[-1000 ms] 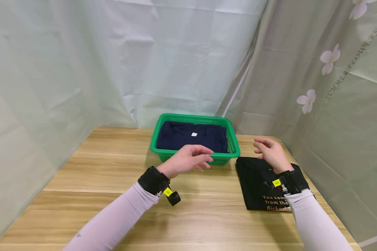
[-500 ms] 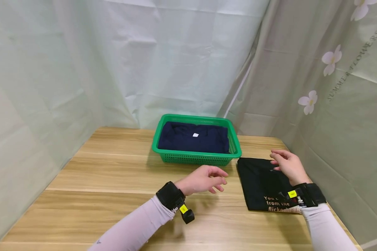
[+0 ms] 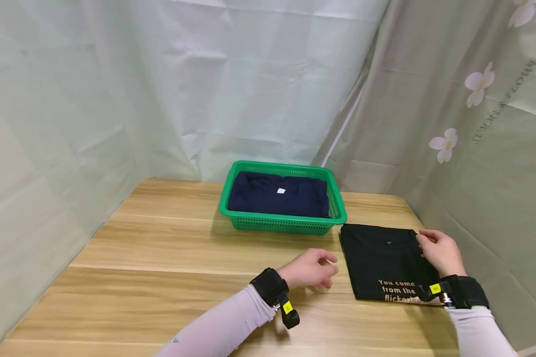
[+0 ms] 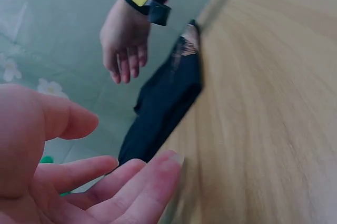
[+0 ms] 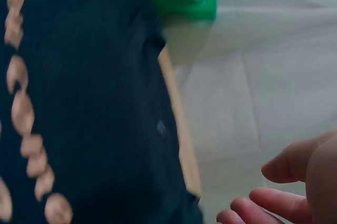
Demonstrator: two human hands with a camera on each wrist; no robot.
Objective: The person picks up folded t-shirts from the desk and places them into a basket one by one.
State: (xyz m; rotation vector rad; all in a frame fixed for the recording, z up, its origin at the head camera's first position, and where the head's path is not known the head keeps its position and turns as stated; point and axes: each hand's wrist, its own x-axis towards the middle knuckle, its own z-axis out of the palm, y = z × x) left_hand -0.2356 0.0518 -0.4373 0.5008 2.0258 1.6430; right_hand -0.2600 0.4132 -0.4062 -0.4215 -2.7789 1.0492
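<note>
A folded black T-shirt (image 3: 379,258) with pale printed lettering lies flat at the table's right side. My right hand (image 3: 442,252) hovers by its right edge, fingers relaxed and nothing in them. To the left of the shirt, my left hand (image 3: 311,269) is held over the wood, thumb and fingers apart and loosely bent. In the left wrist view, its fingers (image 4: 152,187) are spread around bare air, with the shirt beyond. Behind the hands stands a green basket (image 3: 279,224) holding a folded navy garment (image 3: 272,201) with a white label.
The wooden table (image 3: 161,267) reaches back to a pale curtain (image 3: 259,89). Another stretch of curtain, printed with flowers (image 3: 444,145), runs close along the right edge beside the shirt and right hand.
Both hands have moved right and toward the front edge. The left hand has left the basket's front for the shirt's left side; the right has crossed to the shirt's right edge.
</note>
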